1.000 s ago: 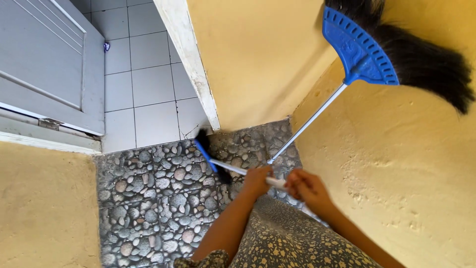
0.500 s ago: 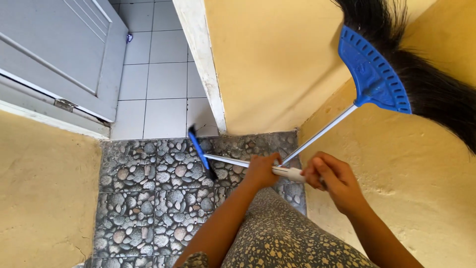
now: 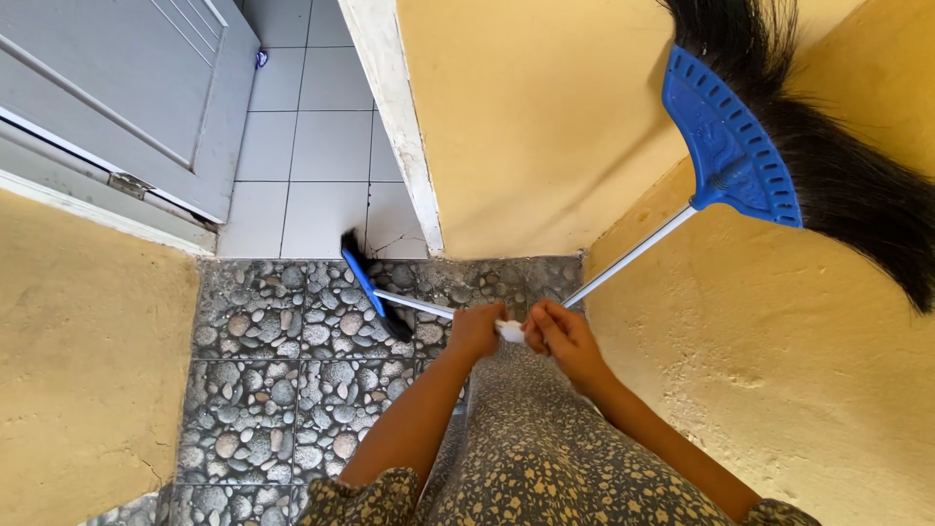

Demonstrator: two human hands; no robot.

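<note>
Two brooms held handle-end to handle-end above a pebble-tiled floor.
The raised broom [image 3: 730, 161], upper right, may scrape bristles along the yellow wall [image 3: 545, 117]; the right hand [image 3: 563, 336] grasps its handle. The floor broom [image 3: 368, 287], far left of the hands, is gripped by the left hand [image 3: 475, 329].

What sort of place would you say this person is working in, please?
Probably a narrow passage in a home: pebble-patterned floor tiles, yellow plastered walls, a grey door opening onto white tiles.
</note>
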